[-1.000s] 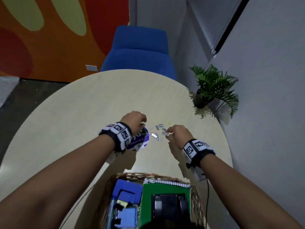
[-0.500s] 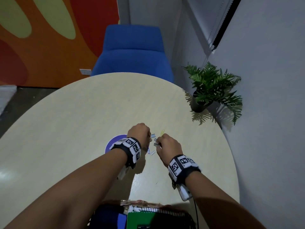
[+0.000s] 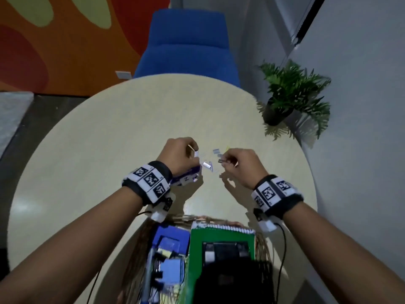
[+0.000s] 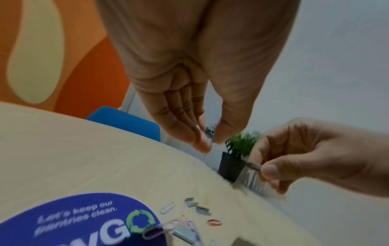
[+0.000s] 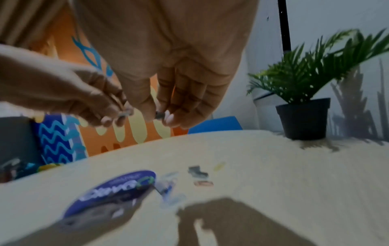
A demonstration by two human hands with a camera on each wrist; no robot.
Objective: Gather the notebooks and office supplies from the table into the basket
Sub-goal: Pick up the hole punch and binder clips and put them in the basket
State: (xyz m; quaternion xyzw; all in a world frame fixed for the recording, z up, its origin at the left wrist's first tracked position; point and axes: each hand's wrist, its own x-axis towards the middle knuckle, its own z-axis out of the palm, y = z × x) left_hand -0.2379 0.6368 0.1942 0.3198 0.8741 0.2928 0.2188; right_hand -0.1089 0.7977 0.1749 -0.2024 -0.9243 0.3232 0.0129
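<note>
Pinching is used by both: left hand (image 3: 178,153) and right hand (image 3: 240,164) each nip a staple strip (image 4: 253,166) (light, brittle, slippery; best held flat-sided).

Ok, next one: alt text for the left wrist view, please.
A left hand pinches a small metal staple strip above a pale round table, while the right hand pinches another strip. Loose paper clips and staples lie beside a round blue sticker; a potted plant stands behind.
</note>
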